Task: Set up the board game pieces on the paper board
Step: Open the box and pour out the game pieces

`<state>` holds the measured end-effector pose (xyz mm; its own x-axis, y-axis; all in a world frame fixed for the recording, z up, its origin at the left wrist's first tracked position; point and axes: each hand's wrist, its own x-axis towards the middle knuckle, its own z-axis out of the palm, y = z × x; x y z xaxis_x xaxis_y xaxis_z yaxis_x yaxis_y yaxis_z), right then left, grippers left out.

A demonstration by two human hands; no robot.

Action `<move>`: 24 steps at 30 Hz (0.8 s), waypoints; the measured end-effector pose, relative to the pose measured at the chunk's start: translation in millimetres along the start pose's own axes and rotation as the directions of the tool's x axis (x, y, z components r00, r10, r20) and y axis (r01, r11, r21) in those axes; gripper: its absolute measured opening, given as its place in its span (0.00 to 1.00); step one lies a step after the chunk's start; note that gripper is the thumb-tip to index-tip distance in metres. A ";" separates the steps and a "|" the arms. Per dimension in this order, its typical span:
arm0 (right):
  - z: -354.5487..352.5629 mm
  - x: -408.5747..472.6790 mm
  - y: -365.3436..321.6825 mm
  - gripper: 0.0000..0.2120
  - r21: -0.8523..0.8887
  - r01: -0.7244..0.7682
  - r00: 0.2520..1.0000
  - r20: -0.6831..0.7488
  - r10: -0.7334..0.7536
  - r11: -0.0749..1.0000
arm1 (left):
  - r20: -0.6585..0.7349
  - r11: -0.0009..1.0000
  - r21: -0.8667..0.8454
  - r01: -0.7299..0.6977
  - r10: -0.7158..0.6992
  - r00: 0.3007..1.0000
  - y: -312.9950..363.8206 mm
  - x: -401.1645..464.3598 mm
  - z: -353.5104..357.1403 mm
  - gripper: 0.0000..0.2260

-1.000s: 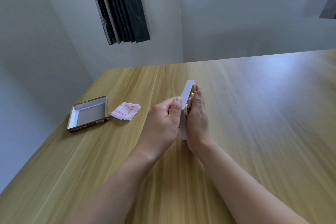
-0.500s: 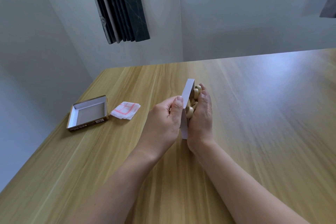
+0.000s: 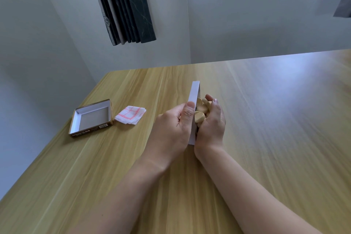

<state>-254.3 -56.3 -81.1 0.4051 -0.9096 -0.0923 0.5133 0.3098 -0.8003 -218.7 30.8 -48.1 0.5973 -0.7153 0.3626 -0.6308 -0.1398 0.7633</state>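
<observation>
My left hand (image 3: 176,121) grips a white box tray (image 3: 194,99) tipped up on its edge over the middle of the wooden table (image 3: 266,119). Several round wooden game pieces (image 3: 201,109) spill from the tray against my right hand (image 3: 211,125), which is cupped beside it and holds them. The folded paper board (image 3: 130,118), white with red lines, lies on the table to the left, well apart from both hands.
An empty box lid (image 3: 91,118) with brown printed sides lies open side up at the table's left edge, next to the folded paper. Grey walls and a dark curtain (image 3: 123,5) stand beyond the far table edge.
My right hand has drawn away from the tipped tray, and the wooden pieces have slid out into view between tray and palm. My left hand still grips the tray.
</observation>
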 end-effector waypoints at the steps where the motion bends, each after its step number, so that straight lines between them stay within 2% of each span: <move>1: 0.6 -0.3 0.5 0.15 -0.010 0.006 1.000 -0.015 -0.006 1.000 | -0.007 1.000 0.014 -0.002 0.002 1.000 -0.5 0.4 -1.2 0.20; 8: 2.2 -0.5 3.2 0.14 -0.076 0.013 0.998 -0.061 -0.018 0.997 | -0.035 0.987 0.149 -0.054 0.060 0.998 -0.2 4.8 -12.3 0.22; 19: 4.1 -2.2 9.6 0.17 -0.267 0.090 0.989 -0.093 -0.118 0.960 | -0.019 0.987 0.139 -0.085 0.088 0.996 0.9 4.2 -10.6 0.20; 24: 3.1 -2.0 6.9 0.16 -0.317 0.112 0.986 -0.081 -0.144 0.942 | -0.108 0.986 0.128 -0.108 0.122 0.987 -5.7 1.8 -3.8 0.19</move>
<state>-249.3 -51.5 -84.6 0.2647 -0.9640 -0.0236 0.2892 0.1027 -0.9517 -212.1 32.9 -49.7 0.5660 -0.6486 0.5089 -0.7498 -0.1483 0.6448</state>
